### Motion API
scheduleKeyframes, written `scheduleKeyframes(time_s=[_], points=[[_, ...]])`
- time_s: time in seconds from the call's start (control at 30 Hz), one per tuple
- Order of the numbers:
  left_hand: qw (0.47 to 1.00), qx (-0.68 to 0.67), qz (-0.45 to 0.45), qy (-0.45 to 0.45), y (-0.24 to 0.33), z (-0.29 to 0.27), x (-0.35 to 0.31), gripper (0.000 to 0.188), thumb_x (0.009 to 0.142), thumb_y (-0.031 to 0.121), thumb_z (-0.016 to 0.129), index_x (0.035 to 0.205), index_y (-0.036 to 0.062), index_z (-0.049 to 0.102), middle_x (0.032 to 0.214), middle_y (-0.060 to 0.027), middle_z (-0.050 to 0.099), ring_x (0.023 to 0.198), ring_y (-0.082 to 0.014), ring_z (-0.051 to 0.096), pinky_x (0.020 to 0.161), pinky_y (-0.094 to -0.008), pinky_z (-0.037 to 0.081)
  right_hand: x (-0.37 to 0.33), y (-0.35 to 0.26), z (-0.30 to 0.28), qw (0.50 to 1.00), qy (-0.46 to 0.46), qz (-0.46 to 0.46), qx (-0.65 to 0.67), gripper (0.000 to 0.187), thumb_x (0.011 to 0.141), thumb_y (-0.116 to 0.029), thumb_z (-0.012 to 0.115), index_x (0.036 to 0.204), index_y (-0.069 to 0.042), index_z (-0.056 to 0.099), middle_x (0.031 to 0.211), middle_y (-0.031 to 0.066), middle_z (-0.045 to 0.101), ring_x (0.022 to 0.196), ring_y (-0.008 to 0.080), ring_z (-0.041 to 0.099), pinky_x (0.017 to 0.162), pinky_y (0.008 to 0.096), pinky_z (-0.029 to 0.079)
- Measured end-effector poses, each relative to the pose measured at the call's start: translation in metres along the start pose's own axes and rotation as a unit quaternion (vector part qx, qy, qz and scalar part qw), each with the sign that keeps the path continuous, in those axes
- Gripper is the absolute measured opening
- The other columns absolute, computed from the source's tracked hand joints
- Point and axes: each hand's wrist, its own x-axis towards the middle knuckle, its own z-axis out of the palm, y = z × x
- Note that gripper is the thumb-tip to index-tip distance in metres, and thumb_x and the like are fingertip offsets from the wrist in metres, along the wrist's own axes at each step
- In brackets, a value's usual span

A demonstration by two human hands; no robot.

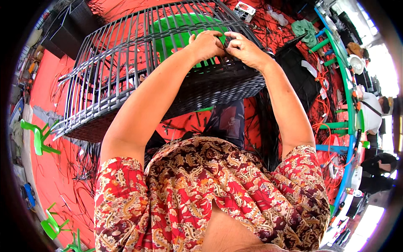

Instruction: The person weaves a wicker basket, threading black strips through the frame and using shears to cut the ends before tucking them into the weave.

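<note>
A half-woven wicker panel [113,71] of dark grey and black plastic strips lies across my lap, with open upright bars on the far side and a dense weave [210,92] near me. My left hand [208,45] is closed with bent fingers at the panel's right part. Close beside it, my right hand [247,51] pinches with thumb and forefinger. A dark strip [227,42] shows between the two hands, at their fingertips. Its ends are hidden by the fingers and the weave.
A green plastic chair [176,31] stands behind the bars. Small green stools [40,136] are at the left, on a red floor [54,92] strewn with cut strips. Black woven boxes [69,31] stand far left. A green and blue metal frame [345,92] and another person [371,111] are at the right.
</note>
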Motion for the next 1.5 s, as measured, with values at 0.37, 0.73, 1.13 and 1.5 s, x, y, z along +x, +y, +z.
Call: scheduleKeyframes(time_s=[0.37,0.73,1.13,1.5], points=[[0.946,-0.316,-0.020,-0.069,-0.008,-0.035,-0.021,0.020,0.073,0.020,0.066,0.082,0.0018,0.067,0.126,-0.0150,0.047,0.112,-0.0210,0.046,0.090,-0.0308,0.034,0.013,-0.018,0.007,0.998,0.030,-0.005,0.060,0.029,0.088,-0.033,0.054,0.088,-0.005,0.062,0.137,0.0100,0.034,0.115,0.0169,0.043,0.092,0.0296,0.035],[0.973,0.220,-0.064,-0.037,0.000,-0.022,-0.037,0.029,0.074,0.042,0.056,0.100,0.0331,0.066,0.144,-0.0089,0.022,0.133,-0.0300,0.018,0.098,-0.0621,0.015,0.007,-0.026,0.020,0.994,0.106,-0.027,0.016,0.020,0.075,-0.016,0.058,0.064,0.000,0.055,0.120,0.0191,0.049,0.109,0.0294,0.049,0.090,0.0351,0.038],[0.980,-0.201,-0.001,0.017,-0.011,-0.022,-0.031,0.017,0.071,0.016,0.065,0.081,0.0021,0.067,0.130,-0.0167,0.042,0.113,-0.0231,0.045,0.094,-0.0306,0.033,0.012,-0.025,0.015,0.997,0.078,-0.014,0.019,0.022,0.084,-0.028,0.057,0.084,-0.007,0.061,0.132,0.0182,0.037,0.120,0.0324,0.038,0.098,0.0409,0.032],[0.996,-0.030,0.033,0.075,-0.005,-0.057,-0.066,0.017,0.074,0.017,0.065,0.080,0.0013,0.065,0.125,-0.0175,0.046,0.112,-0.0258,0.048,0.091,-0.0363,0.039,0.023,-0.041,0.030,0.992,0.083,-0.070,0.063,0.031,0.082,-0.033,0.059,0.073,-0.003,0.062,0.127,0.0173,0.045,0.112,0.0295,0.045,0.093,0.0375,0.035]])
